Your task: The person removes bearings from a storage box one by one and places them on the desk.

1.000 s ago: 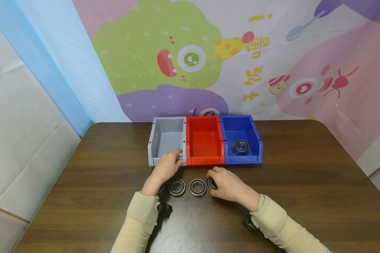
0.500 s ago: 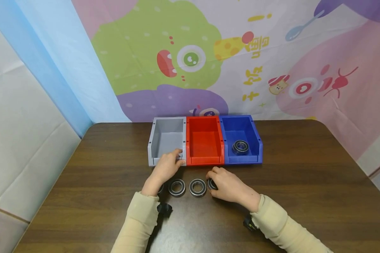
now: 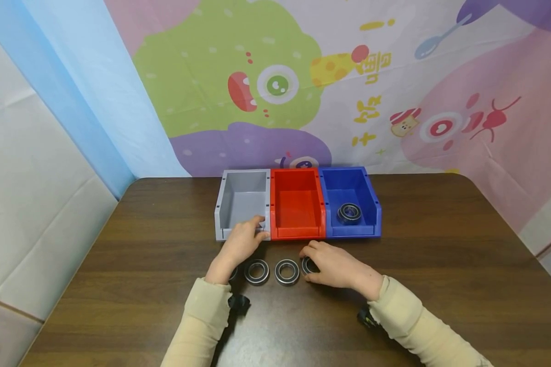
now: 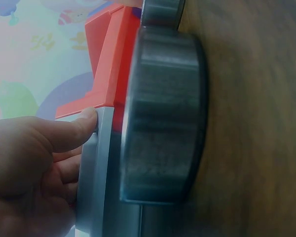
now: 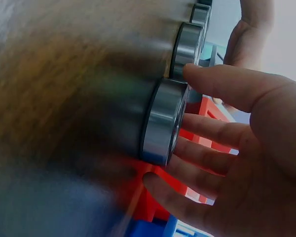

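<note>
While the left grip (image 3: 241,242) held the gray bin's (image 3: 218,216) front edge, the right grip (image 3: 332,265) spread, unclosed, around one bearing (image 5: 163,123) on the table (image 3: 441,255); closing crookedly could have nudged the neighboring bearing (image 5: 186,47).

Head view high, forward-down — wrist views low, close, bearings (image 4: 163,118) in both.

Around the red bin (image 3: 297,233), a grey bin (image 3: 245,179) stands at nine o'clock, a blue bin (image 3: 342,179) at three, a silver-and-black bearing (image 3: 277,272) at six on the brown wood-grained table (image 3: 441,244), and a green, purple and pink cartoon-patterned backdrop (image 3: 344,102) at twelve.
</note>
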`<state>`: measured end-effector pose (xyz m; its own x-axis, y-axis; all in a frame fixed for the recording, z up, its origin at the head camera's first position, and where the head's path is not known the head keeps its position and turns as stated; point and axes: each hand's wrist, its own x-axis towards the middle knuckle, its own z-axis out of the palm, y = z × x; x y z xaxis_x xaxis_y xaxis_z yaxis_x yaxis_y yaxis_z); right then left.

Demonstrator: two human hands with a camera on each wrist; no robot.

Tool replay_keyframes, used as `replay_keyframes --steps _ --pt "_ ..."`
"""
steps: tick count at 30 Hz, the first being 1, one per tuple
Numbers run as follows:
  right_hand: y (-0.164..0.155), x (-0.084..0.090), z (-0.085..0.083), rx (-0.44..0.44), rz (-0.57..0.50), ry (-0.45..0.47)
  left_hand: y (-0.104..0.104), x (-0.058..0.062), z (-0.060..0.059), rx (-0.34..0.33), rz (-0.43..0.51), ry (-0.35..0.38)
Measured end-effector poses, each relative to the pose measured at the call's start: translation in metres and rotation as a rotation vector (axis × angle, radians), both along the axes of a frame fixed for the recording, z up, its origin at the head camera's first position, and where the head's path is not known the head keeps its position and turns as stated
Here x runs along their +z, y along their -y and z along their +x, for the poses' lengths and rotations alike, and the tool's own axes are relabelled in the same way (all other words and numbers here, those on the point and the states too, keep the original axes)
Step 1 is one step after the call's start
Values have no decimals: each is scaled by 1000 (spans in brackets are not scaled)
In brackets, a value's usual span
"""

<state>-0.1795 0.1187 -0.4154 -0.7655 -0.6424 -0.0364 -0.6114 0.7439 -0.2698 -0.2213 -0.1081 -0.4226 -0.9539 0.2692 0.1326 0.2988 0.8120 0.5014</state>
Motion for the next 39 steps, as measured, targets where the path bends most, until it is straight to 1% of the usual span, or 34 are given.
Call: replay_keyframes --steps 9,15,19,24,28,31,33,39 --pt "-3 6 -5 -8 18 47 0 -2 -1 -2 4 -9" --pt "-11 11 -12 -33 -10 81 -1 -1 0 1 0 -5" --pt "-18 17 -17 -29 -37 57 -1 -1 0 11 2 7" --pt "-30 27 -27 -48 -56 45 -1 -1 0 14 0 7" --pt "-41 35 -37 -81 -65 43 0 -2 0 12 1 5" --pt "-49 38 -44 -129 -66 31 0 -2 0 10 2 5" --pt "-53 38 -47 -169 -71 7 0 -2 0 9 2 4" --pt "-59 32 -55 -292 -135 -76 -1 -1 1 6 2 1"
